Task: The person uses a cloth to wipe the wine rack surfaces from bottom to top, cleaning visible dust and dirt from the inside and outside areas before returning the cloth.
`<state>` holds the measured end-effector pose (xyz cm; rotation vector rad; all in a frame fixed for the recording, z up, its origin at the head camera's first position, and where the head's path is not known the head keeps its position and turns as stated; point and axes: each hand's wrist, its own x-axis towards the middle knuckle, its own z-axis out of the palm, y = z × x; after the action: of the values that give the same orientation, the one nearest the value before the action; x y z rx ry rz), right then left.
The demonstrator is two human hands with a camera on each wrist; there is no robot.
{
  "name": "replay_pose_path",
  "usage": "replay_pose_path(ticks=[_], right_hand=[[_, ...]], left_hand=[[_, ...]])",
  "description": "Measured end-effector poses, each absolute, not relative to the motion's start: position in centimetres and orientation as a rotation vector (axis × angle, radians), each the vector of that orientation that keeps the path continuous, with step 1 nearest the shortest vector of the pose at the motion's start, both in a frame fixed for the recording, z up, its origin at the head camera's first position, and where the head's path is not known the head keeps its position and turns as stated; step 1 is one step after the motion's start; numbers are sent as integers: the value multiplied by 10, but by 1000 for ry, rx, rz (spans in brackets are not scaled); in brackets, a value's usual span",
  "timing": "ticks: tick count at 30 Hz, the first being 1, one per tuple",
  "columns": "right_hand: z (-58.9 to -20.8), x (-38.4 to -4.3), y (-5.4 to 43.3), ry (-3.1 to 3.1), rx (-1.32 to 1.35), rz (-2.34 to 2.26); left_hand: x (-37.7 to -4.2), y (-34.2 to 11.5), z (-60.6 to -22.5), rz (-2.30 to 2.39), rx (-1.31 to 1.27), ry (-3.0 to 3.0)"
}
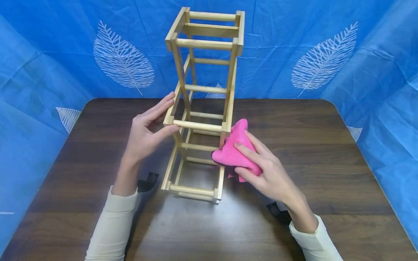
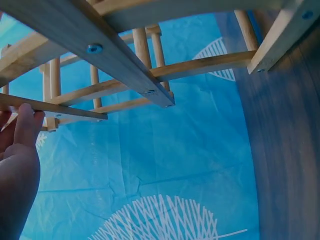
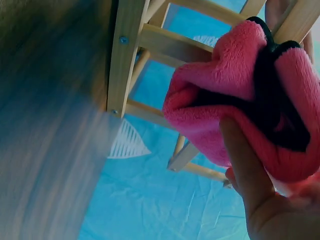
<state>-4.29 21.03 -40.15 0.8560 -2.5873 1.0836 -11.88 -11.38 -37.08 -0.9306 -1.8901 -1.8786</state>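
Observation:
A tall wooden rack (image 1: 202,125) of light slats and round rungs stands upright on the table. At its middle tier my left hand (image 1: 143,131) grips the left side bar, thumb at the front corner and fingers along the outer side. The left wrist view shows those fingers (image 2: 23,125) against a slat. My right hand (image 1: 269,172) holds a bunched pink cloth (image 1: 236,150) against the right side of the rack, just below the middle tier. In the right wrist view the folded cloth (image 3: 225,75) shows a dark edging, and its bulk hides part of the rack.
Dark wood-grain table (image 1: 294,145) lies under the rack. Behind and at both sides hangs a blue sheet (image 1: 261,36) with white leaf prints. Black straps (image 1: 147,182) show at both wrists. The rack's top rises well above the hands.

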Motion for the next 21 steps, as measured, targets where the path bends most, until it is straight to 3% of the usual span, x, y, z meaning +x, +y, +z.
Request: replay_pose_path(ticks=[9, 21], right_hand=[[-403, -39, 204, -2631, 993, 1165], [-410, -41, 201, -2480, 908, 1129]], left_hand=[[-125, -118, -374, -1980, -941, -1777], [-120, -118, -371, -1978, -886, -1844]])
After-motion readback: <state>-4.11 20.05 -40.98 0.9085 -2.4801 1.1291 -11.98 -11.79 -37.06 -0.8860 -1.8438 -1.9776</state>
